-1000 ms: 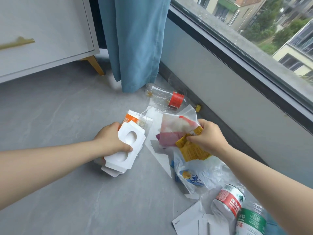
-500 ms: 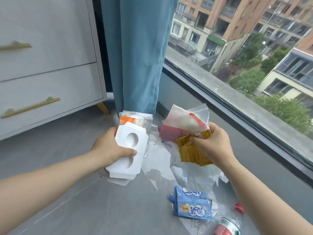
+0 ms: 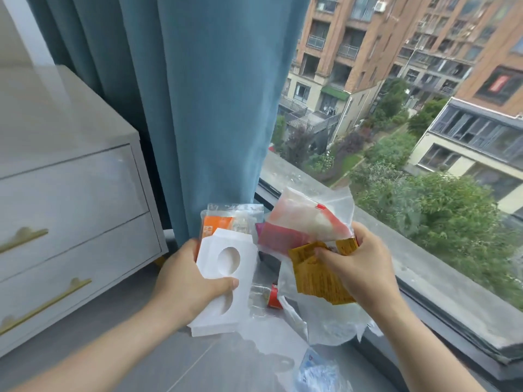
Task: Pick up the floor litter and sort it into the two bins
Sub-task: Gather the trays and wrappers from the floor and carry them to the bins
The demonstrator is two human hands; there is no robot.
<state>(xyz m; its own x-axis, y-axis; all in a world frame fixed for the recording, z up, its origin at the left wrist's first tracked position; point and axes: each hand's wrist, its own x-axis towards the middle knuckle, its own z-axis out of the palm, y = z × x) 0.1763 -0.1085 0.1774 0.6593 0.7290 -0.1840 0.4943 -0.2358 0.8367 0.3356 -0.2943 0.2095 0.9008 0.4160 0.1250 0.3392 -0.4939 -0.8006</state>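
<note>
Gripping white card inserts [image 3: 246,290], the left hand [image 3: 184,281] is beside the right hand [image 3: 365,274], whose fingers [image 3: 364,239] pinch crumpled wrappers [image 3: 317,277].

blue curtain [image 3: 203,108], grey dresser [image 3: 70,199], window [image 3: 410,123]

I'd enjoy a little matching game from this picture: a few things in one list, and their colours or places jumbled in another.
Things:
1. white card
2. yellow wrapper
3. curtain
4. drawer handle

Colour or place:
A. gold
B. held in the right hand
C. teal
D. held in the left hand

Pairs: 1-D, 2-B, 3-C, 4-A
</note>
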